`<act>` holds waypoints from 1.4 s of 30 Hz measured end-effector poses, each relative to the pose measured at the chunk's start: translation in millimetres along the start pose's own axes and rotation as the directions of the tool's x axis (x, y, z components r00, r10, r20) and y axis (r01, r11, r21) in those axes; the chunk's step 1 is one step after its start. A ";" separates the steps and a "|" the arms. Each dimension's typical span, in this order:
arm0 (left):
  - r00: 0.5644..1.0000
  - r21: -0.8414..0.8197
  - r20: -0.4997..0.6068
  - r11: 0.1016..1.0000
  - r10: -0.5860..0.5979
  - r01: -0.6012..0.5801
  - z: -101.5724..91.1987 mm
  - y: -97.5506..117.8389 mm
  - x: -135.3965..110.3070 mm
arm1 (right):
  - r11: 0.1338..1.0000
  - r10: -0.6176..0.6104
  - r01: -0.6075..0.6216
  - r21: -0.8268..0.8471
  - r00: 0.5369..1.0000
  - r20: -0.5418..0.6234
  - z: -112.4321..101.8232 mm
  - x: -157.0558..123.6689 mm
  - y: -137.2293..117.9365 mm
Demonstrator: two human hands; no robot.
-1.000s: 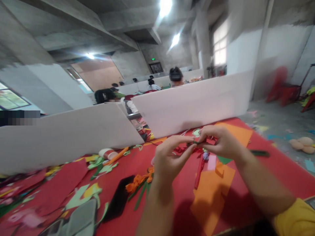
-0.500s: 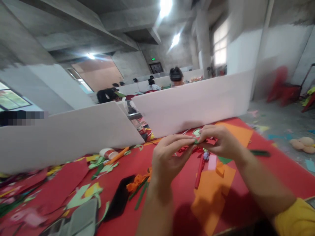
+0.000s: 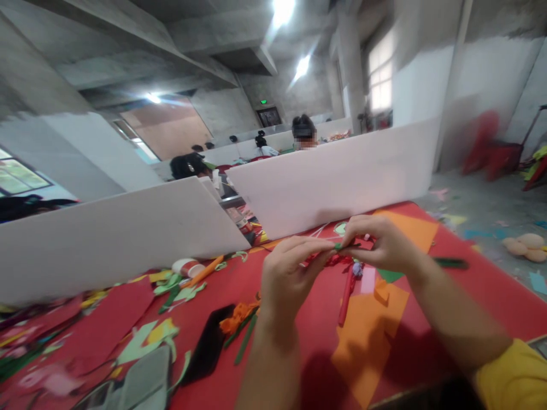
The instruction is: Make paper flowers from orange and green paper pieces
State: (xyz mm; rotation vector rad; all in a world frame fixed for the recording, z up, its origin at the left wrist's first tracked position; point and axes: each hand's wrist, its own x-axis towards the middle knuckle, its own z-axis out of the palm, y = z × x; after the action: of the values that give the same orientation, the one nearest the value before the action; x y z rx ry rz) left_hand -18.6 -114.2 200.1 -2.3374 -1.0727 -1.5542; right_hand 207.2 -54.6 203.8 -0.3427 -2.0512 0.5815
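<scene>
White divider boards [image 3: 333, 182] behind the red table [image 3: 491, 285]; orange paper flower [image 3: 237, 314], orange sheet [image 3: 363, 341]

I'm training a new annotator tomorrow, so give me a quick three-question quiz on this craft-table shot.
1. True or false: the left hand and the right hand both pinch the small green strip with their fingers.
2. Which lies on the red table cover just left of the left forearm? A) orange paper flower B) scissors C) glue bottle
3. What colour is the sleeve on the right arm?

Key: 1 true; 2 A; 3 yellow.
</scene>
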 end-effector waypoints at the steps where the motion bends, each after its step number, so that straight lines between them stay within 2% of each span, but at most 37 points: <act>1: 1.000 0.003 0.003 1.000 -0.003 0.003 0.1 0.8 0.7 | 1.000 0.010 -0.010 -0.001 1.000 -0.001 0.8 0.1 -0.8; 5: 0.999 -0.001 0.019 0.999 -0.050 0.050 2.4 2.6 2.9 | 0.997 0.077 -0.076 0.033 0.996 -0.036 6.0 -0.3 -3.0; 9: 0.984 -0.034 0.035 0.984 -0.175 0.176 5.8 2.0 2.2 | 0.977 0.180 -0.165 0.132 0.977 -0.114 10.1 0.0 -1.5; 14: 0.941 -0.097 0.089 0.937 -0.327 0.335 5.1 7.4 1.8 | 0.900 0.309 -0.280 0.334 0.950 -0.034 11.6 0.9 5.2; 19: 0.912 -0.184 0.125 0.894 -0.392 0.409 7.3 10.1 1.2 | 0.808 0.337 -0.323 0.493 0.939 0.063 14.9 -0.8 13.5; 23: 0.893 -0.247 0.152 0.859 -0.423 0.449 11.1 8.3 0.4 | 0.792 0.352 -0.323 0.519 0.935 0.045 17.4 -1.1 15.2; 26: 0.899 -0.247 0.135 0.865 -0.416 0.437 11.1 7.5 0.2 | 0.806 0.348 -0.314 0.502 0.937 0.027 17.9 -0.9 13.5; 30: 0.935 -0.204 0.081 0.912 -0.347 0.356 9.7 5.8 -0.5 | 0.894 0.258 -0.217 0.393 0.965 -0.054 17.2 -1.4 9.5; 34: 0.979 -0.189 0.004 0.961 -0.205 0.202 10.2 1.1 0.1 | 0.988 0.053 -0.027 0.154 0.983 -0.173 15.2 -1.4 4.9; 36: 0.994 -0.177 -0.042 0.980 -0.097 0.088 10.2 -1.9 1.2 | 0.994 -0.074 0.088 0.069 0.979 -0.190 14.4 -0.5 1.9; 39: 0.994 -0.153 -0.107 0.987 0.034 -0.050 9.4 -5.8 1.3 | 0.972 -0.226 0.233 0.008 0.952 -0.208 13.7 1.0 -2.9; 41: 0.992 -0.178 -0.128 0.983 0.015 -0.038 9.8 -7.8 -0.7 | 0.966 -0.252 0.257 -0.006 0.942 -0.221 13.2 1.3 -4.5; 42: 0.989 -0.215 -0.140 0.977 -0.046 0.015 10.8 -8.5 -2.3 | 0.970 -0.236 0.242 -0.003 0.945 -0.227 13.0 1.0 -4.5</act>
State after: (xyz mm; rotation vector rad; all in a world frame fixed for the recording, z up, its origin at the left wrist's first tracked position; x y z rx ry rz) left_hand -16.2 -104.0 191.0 -2.3022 -0.9562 -1.9037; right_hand 195.6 -61.4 201.2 -0.1340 -1.8297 0.3995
